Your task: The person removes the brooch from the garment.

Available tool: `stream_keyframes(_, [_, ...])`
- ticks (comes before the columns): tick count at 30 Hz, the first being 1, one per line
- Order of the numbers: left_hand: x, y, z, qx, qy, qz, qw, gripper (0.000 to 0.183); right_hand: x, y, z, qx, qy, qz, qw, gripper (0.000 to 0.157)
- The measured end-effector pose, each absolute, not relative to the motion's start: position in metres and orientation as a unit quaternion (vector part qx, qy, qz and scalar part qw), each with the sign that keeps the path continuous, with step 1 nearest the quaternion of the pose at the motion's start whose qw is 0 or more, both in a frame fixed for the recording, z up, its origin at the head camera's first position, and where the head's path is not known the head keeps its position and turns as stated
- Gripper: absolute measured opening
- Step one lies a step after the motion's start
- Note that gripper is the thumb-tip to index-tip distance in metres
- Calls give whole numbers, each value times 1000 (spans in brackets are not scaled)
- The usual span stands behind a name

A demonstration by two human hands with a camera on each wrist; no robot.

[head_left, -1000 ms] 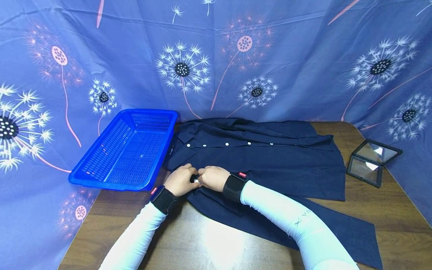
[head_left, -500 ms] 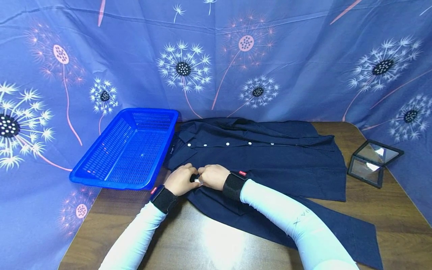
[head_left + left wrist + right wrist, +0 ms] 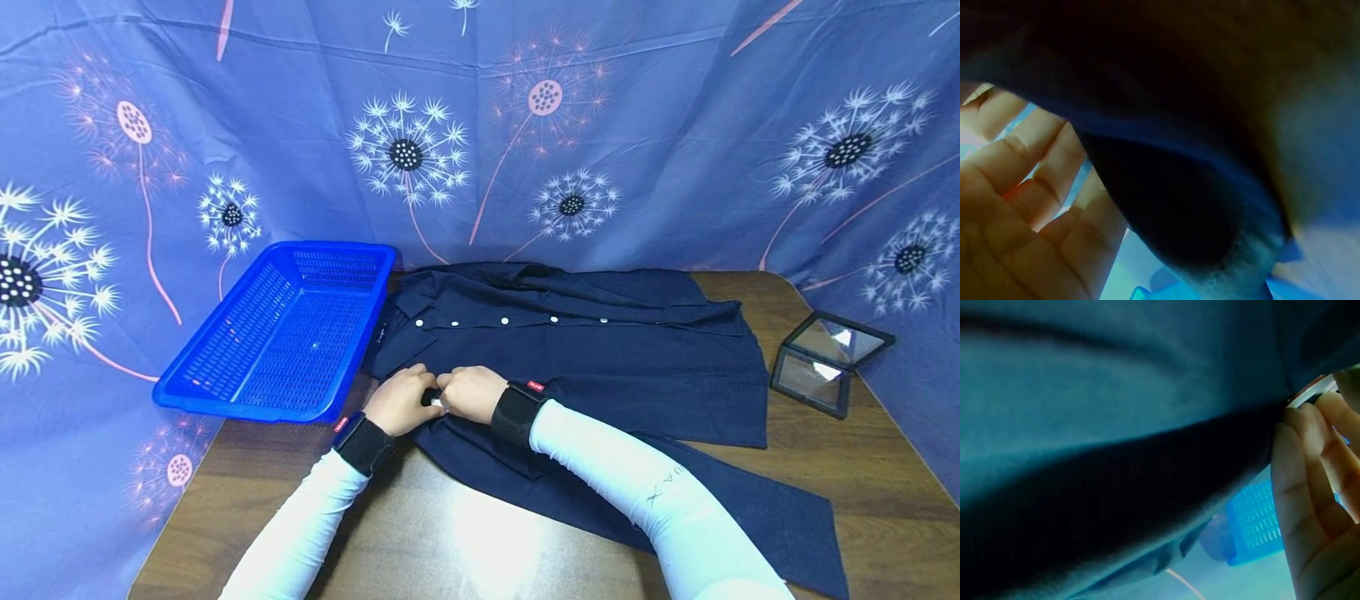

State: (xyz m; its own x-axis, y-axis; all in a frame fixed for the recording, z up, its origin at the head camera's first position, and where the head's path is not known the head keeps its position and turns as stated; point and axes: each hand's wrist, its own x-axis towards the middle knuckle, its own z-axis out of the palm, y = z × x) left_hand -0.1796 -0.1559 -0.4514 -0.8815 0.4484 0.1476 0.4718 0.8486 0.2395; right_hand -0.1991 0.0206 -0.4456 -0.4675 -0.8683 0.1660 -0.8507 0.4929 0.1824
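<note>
Both hands meet over a buttoned navy shirt

Nearest us, two pale, close-fitting sleeves reach forward over the brown wood-grain table, each ending at a black fabric wristband. Just beyond, we see the left hand with its fingers bent around a fold of the long dark navy fabric shirt, thumb beside a small white piece. The right hand touches it, fingertips pinching that piece; we cannot tell what it is.

The shirt lies spread across the table beneath both hands, its collar to the left, the near sleeve stretching right. Beyond the hands we find its row of round white buttons. Left of the collar stands a bright blue perforated plastic basket; well to the right sits a black-framed, two-panel glossy object. Behind everything hangs a blue dandelion-print cloth.
</note>
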Motion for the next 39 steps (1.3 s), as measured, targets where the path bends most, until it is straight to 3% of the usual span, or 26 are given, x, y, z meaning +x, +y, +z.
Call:
stream_keyframes(29, [-180, -156, -451, -239, -960, -142, 40, 34, -201, 22, -446, 511, -854, 7, 97, 3])
stream_keyframes(39, [-180, -155, -450, -240, -960, -142, 36, 34, -203, 24, -445, 509, -856, 53, 66, 4])
